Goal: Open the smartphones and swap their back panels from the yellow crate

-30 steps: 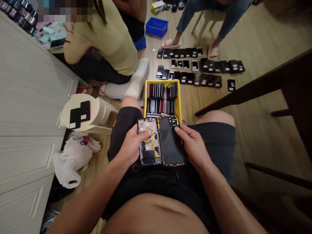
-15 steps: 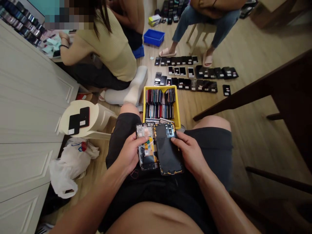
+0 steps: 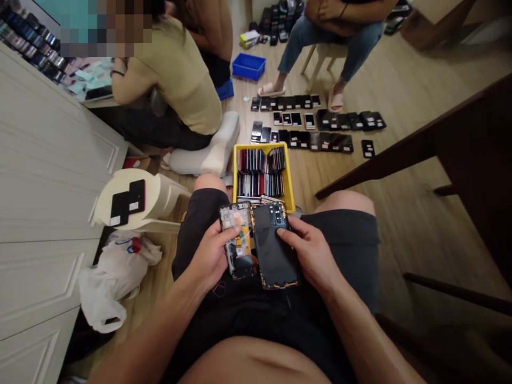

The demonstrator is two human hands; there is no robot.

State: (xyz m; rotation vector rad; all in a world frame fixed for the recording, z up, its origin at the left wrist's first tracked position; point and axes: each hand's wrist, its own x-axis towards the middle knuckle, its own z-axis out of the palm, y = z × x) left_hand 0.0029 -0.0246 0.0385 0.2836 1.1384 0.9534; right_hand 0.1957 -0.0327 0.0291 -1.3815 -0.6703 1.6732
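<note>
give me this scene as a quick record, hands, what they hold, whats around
left hand: holding an opened phone frame, insides showing
right hand: holding a black phone body, overlapping the frame
in front: yellow crate packed with upright phone panels
floor: rows of phones
nearby: seated person, white stool with two black phones, white plastic bag

Rows of phones on a wood-look floor

A yellow crate packed with upright phone panels, phone rows beyond it, a blue bin, a white plastic bag beside a cream stool.
</note>
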